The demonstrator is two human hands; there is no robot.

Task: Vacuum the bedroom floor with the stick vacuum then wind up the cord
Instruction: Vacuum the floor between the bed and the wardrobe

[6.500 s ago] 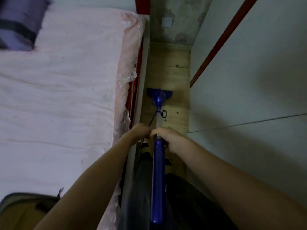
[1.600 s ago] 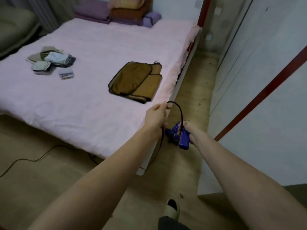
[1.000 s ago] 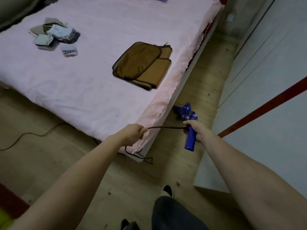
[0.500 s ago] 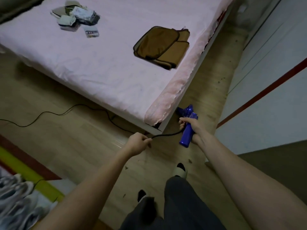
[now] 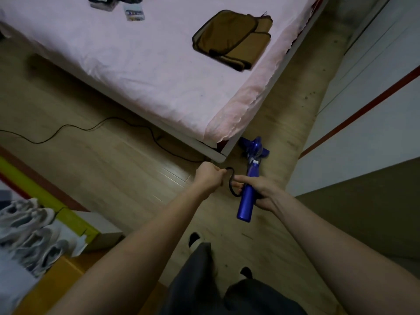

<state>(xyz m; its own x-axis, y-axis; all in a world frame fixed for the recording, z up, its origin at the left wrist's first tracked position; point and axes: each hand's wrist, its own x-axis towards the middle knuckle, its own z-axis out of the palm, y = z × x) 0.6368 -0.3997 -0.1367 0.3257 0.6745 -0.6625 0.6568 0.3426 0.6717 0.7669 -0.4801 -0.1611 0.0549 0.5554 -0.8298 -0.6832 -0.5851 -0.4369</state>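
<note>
At the far left, grey sneakers (image 5: 27, 233) sit in a heap beside a yellow-green strip (image 5: 45, 196) along the wooden floor (image 5: 113, 183). From the left edge the black cord (image 5: 75, 128) snakes across the floor, passes under the corner of the bed (image 5: 136, 64) and comes up to your hands. The bed is covered with a pink sheet; a folded brown mat (image 5: 231, 39) lies on it near its right edge, and small folded items sit at the top edge of the view, too cropped to name.

Your left hand (image 5: 208, 178) is closed in a fist around the cord, just below the bed corner. Between your two hands the cord curls into a short loop. Your right hand (image 5: 261, 189) grips the blue stick vacuum (image 5: 247, 196) by its tube, fingers curled round it, with the forefinger stretched out toward the loop. The vacuum's head rests on the floor just past the bed corner, in the narrow aisle between the bed and the white wardrobe (image 5: 375, 98) with its red trim. Your dark trousers and slippers (image 5: 195, 238) show at the bottom.
</note>
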